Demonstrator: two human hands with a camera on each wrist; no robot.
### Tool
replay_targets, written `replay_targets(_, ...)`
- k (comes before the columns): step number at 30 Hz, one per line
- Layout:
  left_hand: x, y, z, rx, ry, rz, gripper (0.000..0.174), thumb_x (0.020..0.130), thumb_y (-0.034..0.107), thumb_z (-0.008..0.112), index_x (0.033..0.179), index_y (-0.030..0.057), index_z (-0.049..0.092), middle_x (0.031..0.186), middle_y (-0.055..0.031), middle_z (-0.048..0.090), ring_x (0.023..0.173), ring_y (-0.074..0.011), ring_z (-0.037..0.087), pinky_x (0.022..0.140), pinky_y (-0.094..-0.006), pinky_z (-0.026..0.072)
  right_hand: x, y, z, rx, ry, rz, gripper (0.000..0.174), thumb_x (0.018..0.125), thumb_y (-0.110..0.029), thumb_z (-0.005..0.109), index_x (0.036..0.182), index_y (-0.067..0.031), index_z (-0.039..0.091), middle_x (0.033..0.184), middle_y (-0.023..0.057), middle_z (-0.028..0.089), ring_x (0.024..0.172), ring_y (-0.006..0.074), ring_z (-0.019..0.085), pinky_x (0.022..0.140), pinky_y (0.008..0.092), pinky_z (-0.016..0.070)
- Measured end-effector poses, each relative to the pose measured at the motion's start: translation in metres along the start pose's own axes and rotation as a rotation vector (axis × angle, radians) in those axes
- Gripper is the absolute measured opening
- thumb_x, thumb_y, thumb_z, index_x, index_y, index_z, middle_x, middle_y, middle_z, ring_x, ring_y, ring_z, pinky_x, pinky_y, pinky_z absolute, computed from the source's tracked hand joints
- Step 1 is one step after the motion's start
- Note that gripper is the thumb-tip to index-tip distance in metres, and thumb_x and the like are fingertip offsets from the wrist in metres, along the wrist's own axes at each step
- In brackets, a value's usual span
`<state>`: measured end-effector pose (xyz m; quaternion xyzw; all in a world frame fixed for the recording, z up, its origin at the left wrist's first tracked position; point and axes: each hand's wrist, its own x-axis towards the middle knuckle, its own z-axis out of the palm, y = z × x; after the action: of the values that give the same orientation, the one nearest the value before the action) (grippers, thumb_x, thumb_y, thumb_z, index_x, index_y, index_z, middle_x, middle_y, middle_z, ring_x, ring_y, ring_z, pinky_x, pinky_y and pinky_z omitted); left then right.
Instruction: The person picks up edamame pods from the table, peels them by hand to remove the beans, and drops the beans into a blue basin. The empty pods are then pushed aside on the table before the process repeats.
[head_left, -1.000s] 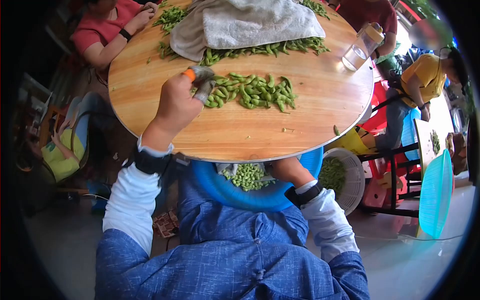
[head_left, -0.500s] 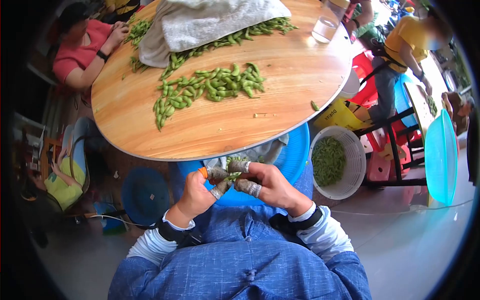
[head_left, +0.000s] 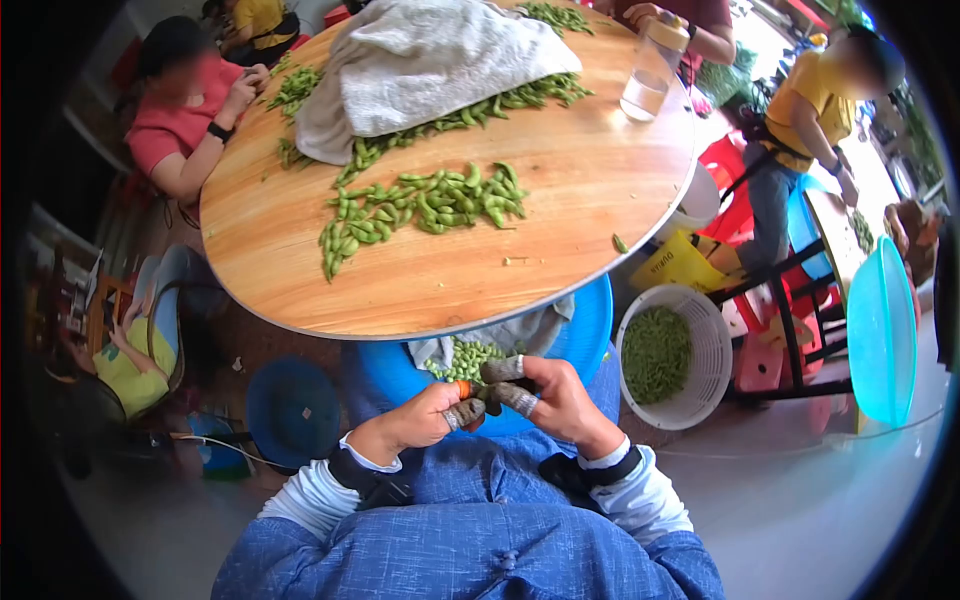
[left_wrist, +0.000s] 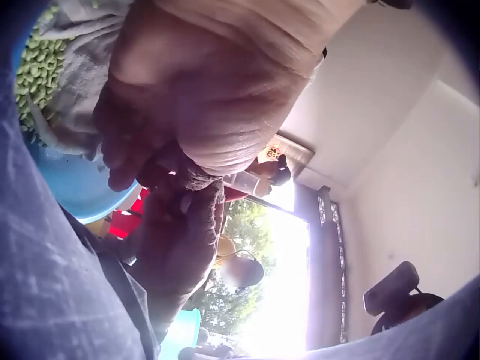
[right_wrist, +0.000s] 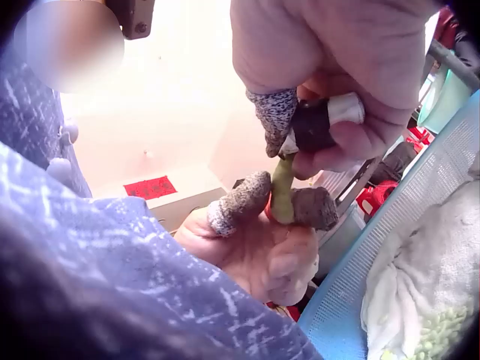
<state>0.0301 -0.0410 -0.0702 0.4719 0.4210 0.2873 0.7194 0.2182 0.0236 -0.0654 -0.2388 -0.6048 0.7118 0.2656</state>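
Left grip (head_left: 418, 418) and right grip (head_left: 562, 400), both clamped on 1 edamame pod (right_wrist: 282, 191) over the near side of a blue basin (head_left: 597, 320).
The left thumb and finger pinch the pod from 2 sides; the right pinch its end, in mottled gray fingertip covers. The basin holds shelled beans (head_left: 472, 358) and a gray cloth (head_left: 540, 325). Beyond, more pods (head_left: 440, 200) lie on the wooden counter (head_left: 590, 240) before a towel (head_left: 430, 60).

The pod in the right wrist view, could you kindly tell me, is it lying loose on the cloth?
No, the pod is pinched by the left hand, apart from the cloth.
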Motion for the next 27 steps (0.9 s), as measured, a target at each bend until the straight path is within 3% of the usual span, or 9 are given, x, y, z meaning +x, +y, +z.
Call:
replay_targets(4, 0.003, -0.007, -0.012, 0.493, 0.373, 0.248, 0.017, 0.083, 0.018, 0.051, 0.085, 0.0013, 0.055, 0.071, -0.0088, 0.055, 0.065, -0.0222, 0.053, 0.058, -0.0307, 0.0414, -0.002, 0.004, -0.013, -0.014, 0.294, 0.02, 0.028, 0.081, 0.0, 0.052, 0.109, 0.0034, 0.05, 0.097, 0.0049, 0.055, 0.092, 0.0109, 0.049, 0.08, 0.0231, 0.0408)
replay_targets(6, 0.002, -0.019, -0.025, 0.758, 0.632, 0.37, 0.019, 0.078, 0.017, 0.055, 0.082, -0.0014, 0.056, 0.071, -0.0212, 0.054, 0.066, -0.0374, 0.053, 0.056, -0.0384, 0.0428, -0.003, 0.031, -0.044, -0.523, 0.687, -0.104, 0.031, 0.077, -0.004, 0.058, 0.107, -0.0007, 0.053, 0.081, 0.0063, 0.055, 0.066, 0.0119, 0.049, 0.06, 0.0255, 0.0431)
replay_targets(8, -0.007, -0.025, -0.039, 0.871, 0.732, 0.375, 0.018, 0.076, 0.017, 0.055, 0.078, -0.0007, 0.056, 0.07, -0.0192, 0.056, 0.065, -0.0362, 0.053, 0.056, -0.0386, 0.0431, -0.01, 0.045, -0.073, -0.738, 0.957, -0.102, 0.034, 0.073, -0.005, 0.061, 0.105, 0.0005, 0.052, 0.072, 0.009, 0.054, 0.057, 0.0158, 0.047, 0.055, 0.0279, 0.0419)
replay_targets(11, -0.02, -0.043, -0.054, 1.039, 0.736, 0.266, 0.017, 0.074, 0.017, 0.055, 0.075, 0.0004, 0.056, 0.069, -0.0185, 0.056, 0.064, -0.0354, 0.054, 0.06, -0.0399, 0.043, -0.031, 0.072, -0.11, -0.847, 0.88, 0.071, 0.036, 0.071, -0.007, 0.061, 0.103, 0.0043, 0.05, 0.071, 0.0103, 0.056, 0.059, 0.018, 0.053, 0.055, 0.0313, 0.0432)
replay_targets(14, -0.019, -0.077, -0.067, 1.173, 0.754, 0.279, 0.016, 0.073, 0.017, 0.055, 0.075, 0.0011, 0.056, 0.068, -0.0168, 0.057, 0.067, -0.0349, 0.054, 0.069, -0.0427, 0.0409, -0.026, 0.063, -0.11, -0.334, 0.589, 0.503, 0.021, 0.076, -0.017, 0.054, 0.086, 0.0013, 0.057, 0.069, 0.006, 0.058, 0.057, 0.0136, 0.053, 0.051, 0.0255, 0.0417)
replay_targets(19, -0.009, -0.103, -0.09, 1.15, 1.035, 0.57, 0.017, 0.076, 0.013, 0.05, 0.086, 0.0007, 0.057, 0.077, -0.0177, 0.058, 0.074, -0.0333, 0.055, 0.082, -0.0413, 0.037, 0.003, 0.053, -0.128, -0.31, 0.506, 0.395, 0.022, 0.069, -0.021, 0.057, 0.064, 0.0003, 0.057, 0.054, 0.0054, 0.052, 0.045, 0.013, 0.05, 0.041, 0.0269, 0.0389)
replay_targets(22, -0.006, -0.112, -0.117, 0.703, 1.06, 0.393, 0.022, 0.079, 0.009, 0.046, 0.094, -0.0029, 0.056, 0.089, -0.0176, 0.06, 0.082, -0.0317, 0.057, 0.079, -0.0355, 0.0409, 0.043, 0.043, -0.144, -0.322, 0.542, 0.474, 0.021, 0.071, -0.02, 0.056, 0.069, 0.001, 0.058, 0.057, 0.0046, 0.053, 0.046, 0.0129, 0.05, 0.039, 0.025, 0.04)
replay_targets(25, 0.001, -0.113, -0.141, 0.952, 1.115, 0.384, 0.023, 0.08, 0.013, 0.044, 0.091, -0.0014, 0.059, 0.091, -0.0196, 0.059, 0.087, -0.0351, 0.055, 0.077, -0.0369, 0.0424, 0.056, 0.029, -0.134, -0.175, 0.551, 0.337, 0.026, 0.07, -0.02, 0.058, 0.073, 0.0058, 0.057, 0.061, 0.0081, 0.055, 0.047, 0.0162, 0.054, 0.041, 0.0264, 0.0453)
replay_targets(27, 0.004, -0.114, -0.144, 1.076, 1.084, 0.381, 0.024, 0.08, 0.014, 0.044, 0.09, -0.0008, 0.059, 0.091, -0.0205, 0.059, 0.089, -0.036, 0.054, 0.078, -0.0383, 0.0419, 0.058, 0.043, -0.134, -0.162, 0.622, 0.389, 0.022, 0.07, -0.018, 0.06, 0.063, 0.0018, 0.055, 0.051, 0.0053, 0.05, 0.037, 0.0118, 0.045, 0.034, 0.0263, 0.0338)
